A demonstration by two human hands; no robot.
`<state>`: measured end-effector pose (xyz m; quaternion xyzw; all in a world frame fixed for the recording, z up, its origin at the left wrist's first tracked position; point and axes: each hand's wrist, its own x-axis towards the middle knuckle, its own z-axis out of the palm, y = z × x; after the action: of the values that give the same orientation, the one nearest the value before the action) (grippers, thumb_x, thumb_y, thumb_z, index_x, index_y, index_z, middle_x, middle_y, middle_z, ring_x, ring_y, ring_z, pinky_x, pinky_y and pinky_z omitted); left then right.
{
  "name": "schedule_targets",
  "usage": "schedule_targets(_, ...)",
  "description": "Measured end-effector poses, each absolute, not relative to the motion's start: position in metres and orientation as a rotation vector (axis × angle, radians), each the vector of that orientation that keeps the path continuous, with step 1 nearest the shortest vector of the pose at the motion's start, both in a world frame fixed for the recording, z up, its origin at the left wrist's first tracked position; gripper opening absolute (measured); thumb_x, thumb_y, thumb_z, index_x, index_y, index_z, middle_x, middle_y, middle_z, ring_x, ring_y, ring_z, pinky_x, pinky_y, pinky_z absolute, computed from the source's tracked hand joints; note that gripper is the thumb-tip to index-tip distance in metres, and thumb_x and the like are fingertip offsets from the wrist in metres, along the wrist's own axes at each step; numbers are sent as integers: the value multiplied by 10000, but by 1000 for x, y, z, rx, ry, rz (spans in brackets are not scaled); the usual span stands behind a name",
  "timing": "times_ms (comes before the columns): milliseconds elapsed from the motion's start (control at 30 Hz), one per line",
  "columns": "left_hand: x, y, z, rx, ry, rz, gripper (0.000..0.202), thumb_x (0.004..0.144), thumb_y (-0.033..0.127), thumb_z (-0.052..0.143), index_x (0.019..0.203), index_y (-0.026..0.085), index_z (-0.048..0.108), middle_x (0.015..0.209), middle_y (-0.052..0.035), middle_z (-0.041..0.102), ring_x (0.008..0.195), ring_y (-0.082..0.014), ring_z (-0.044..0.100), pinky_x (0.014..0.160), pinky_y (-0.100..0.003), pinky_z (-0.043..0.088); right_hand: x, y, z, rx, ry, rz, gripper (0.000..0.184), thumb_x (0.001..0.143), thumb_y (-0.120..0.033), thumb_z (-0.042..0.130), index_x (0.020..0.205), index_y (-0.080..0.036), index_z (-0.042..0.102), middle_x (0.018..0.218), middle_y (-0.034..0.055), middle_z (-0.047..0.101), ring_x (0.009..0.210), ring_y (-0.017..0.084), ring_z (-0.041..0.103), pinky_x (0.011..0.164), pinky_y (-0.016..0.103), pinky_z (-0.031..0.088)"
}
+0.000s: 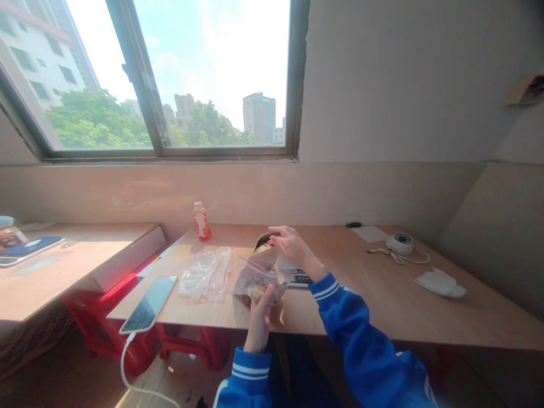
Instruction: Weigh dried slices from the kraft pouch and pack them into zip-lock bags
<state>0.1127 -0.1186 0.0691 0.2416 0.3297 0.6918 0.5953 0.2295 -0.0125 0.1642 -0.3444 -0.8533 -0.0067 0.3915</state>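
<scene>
Fingers of the left hand point(258, 313) are closing around the lower end of a clear zip-lock bag point(258, 273), holding it up just over the near edge of the wooden desk point(382, 306). The right hand point(293, 246) is hovering at the bag's red-striped mouth, above the left fingertips; whether its fingers are pinching the strip cannot be told. The bag is looking light, limp and slick, with small pale contents sagging at the bottom, so the stiffer seal strip and the weighted bottom are seeming the surest places to grip. Left of the fingers, a pile of empty zip-lock bags point(207, 273) is lying flat, and nearer the desk corner a phone point(148, 303) is charging on a white cable point(124, 362). Beyond the pile, a small drink bottle point(201, 221) is standing upright. Well to the right of the hands, a white dome camera point(399, 242) is sitting. The desk is looking smooth and level under a bright window point(204, 73).
</scene>
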Motion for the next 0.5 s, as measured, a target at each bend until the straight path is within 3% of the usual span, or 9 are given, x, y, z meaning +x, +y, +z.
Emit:
schedule_targets(133, 110, -117, 67, 562, 805, 1621, 348, 674, 312, 756, 997, 211, 674, 1119, -61, 694, 1130, -249, 599, 998, -387, 461, 229, -33, 178, -807, -1985, 118, 267, 934, -270, 432, 931, -213, 693, 1170, 95, 607, 1116, 228, 529, 1001, 423, 391)
schedule_targets(233, 111, -117, 66, 528, 826, 1600, 365, 642, 328, 785, 959, 186, 671, 1065, -74, 707, 1080, -258, 626, 973, -384, 472, 227, -54, 190, -694, -1976, 470, 244, 926, -253, 428, 928, -205, 667, 952, 56, 651, 904, 174, 607, 820, 318, 491)
schedule_targets(333, 111, -116, 64, 562, 834, 1584, 390, 617, 322, 807, 945, 167, 662, 1029, -76, 710, 1046, -255, 637, 971, -385, 465, 225, -66, 193, -644, -2125, 784, 209, 890, -189, 448, 951, -190, 649, 851, 26, 670, 750, 138, 619, 670, 248, 494)
schedule_targets(500, 111, -110, 57, 673, 815, 1586, 381, 627, 307, 799, 950, 172, 649, 985, -55, 713, 1003, -221, 645, 976, -381, 450, 229, -58, 180, -887, -2213, 808, 250, 791, -65, 447, 822, -171, 671, 684, 2, 659, 599, 117, 594, 548, 211, 459)
